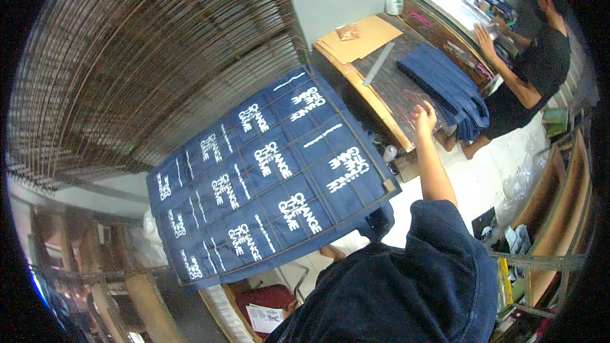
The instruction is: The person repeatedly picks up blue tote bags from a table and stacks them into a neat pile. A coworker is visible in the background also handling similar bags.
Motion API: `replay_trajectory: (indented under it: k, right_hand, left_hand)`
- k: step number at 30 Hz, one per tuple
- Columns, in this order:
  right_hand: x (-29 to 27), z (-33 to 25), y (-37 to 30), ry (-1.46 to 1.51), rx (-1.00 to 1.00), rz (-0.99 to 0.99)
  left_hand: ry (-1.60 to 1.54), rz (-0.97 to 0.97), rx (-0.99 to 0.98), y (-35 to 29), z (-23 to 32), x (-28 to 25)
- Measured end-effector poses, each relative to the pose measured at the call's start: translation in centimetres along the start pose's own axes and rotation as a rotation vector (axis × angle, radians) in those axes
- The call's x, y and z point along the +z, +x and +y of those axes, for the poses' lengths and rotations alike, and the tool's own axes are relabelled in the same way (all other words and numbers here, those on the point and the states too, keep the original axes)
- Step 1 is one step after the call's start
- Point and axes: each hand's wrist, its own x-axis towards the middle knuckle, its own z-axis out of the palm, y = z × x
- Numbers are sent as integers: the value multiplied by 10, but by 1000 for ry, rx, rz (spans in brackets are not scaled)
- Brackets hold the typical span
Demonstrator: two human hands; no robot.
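Observation:
My right hand [424, 118] is stretched out over the near edge of the dark worktable [397, 79]. Its fingers are loosely bent and apart, with nothing visible in them. Just beyond it, a folded stack of navy fabric pieces [438, 76] lies on the table, its ends hanging over the edge. To the left, a wire drying rack [387, 185] bears several navy fabric panels [254, 178] with white print, laid side by side. My left hand is out of view, and my dark-sleeved body fills the lower middle.
Many wire racks [171, 44] are raised above the printed panels. Cardboard [365, 38] and a metal ruler [379, 63] lie on the table. A co-worker [540, 63] in black leans over a white screen frame [454, 9] at far right. Wooden frames [559, 209] lean at right.

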Motion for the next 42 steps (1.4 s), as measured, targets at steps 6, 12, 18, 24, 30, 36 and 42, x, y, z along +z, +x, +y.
replay_trajectory:
  k: [6, 12, 18, 24, 30, 36, 42]
  right_hand:
    - [-91, 13, 58, 231, 335, 201]
    - [-141, 55, 80, 314, 486, 160]
    - [-147, 33, 91, 473, 515, 78]
    - [-130, -14, 111, 596, 382, -167]
    - [-90, -22, 107, 780, 426, -249]
    - [-66, 14, 132, 100, 190, 46]
    - [-14, -132, 68, -429, -264, -543]
  left_hand:
    - [178, -4, 162, 0, 47, -15]
    - [-119, -28, 23, -12, 129, -1]
    - [48, -21, 48, -47, 139, 23]
    - [201, 15, 125, -49, 94, 34]
    - [170, 86, 148, -52, 43, 59]
    - [-376, 237, 312, -45, 23, 79]
    - [-180, 450, 522, -95, 280, 41]
